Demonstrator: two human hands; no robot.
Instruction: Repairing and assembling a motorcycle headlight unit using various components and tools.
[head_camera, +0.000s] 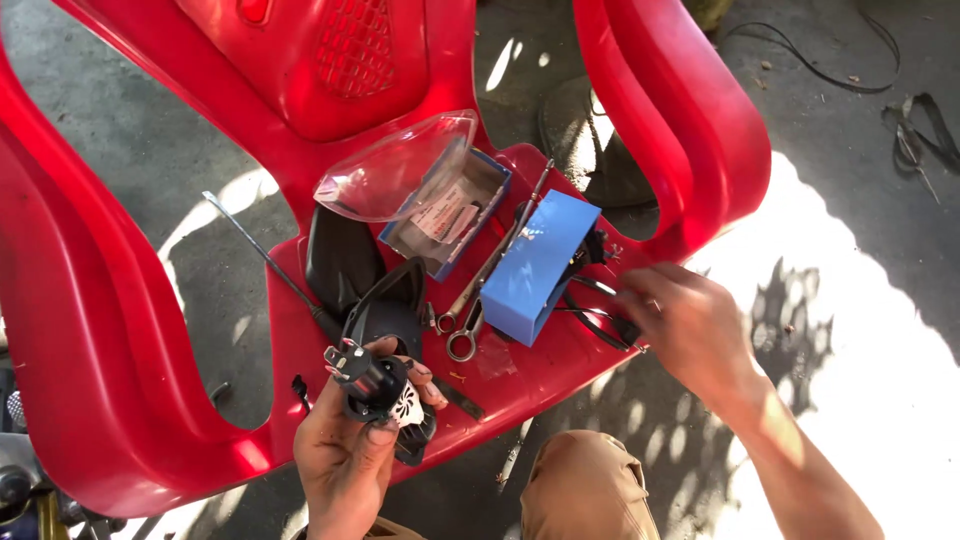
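Left hand: my left hand (345, 450) is low in the view, in front of the near edge of the red plastic chair (110, 330). Its fingers are closed around a small black motor-like part (368, 385), held up off the seat.

Right hand: my right hand (690, 325) is off the seat's right edge, with its fingers curled onto a bunch of black wires (590, 310) that lie beside the blue box. I can't tell whether they pinch the wires or only touch them.

Key relation: the wires lie just left of my right fingertips and run leftward under the blue box (540, 262). The right hand is much the nearer one; the left is well apart and already full.

Blue box: tilted on the seat, with its long axis running from near-left to far-right.

Other things on the seat: scissors (465, 335) and a long thin rod-like tool (500, 250) just left of the box, an open tray of small parts (448, 215), a clear plastic cover (395, 170) and a black shell (340, 260).

Ground: concrete floor (850, 180) in patchy sun.
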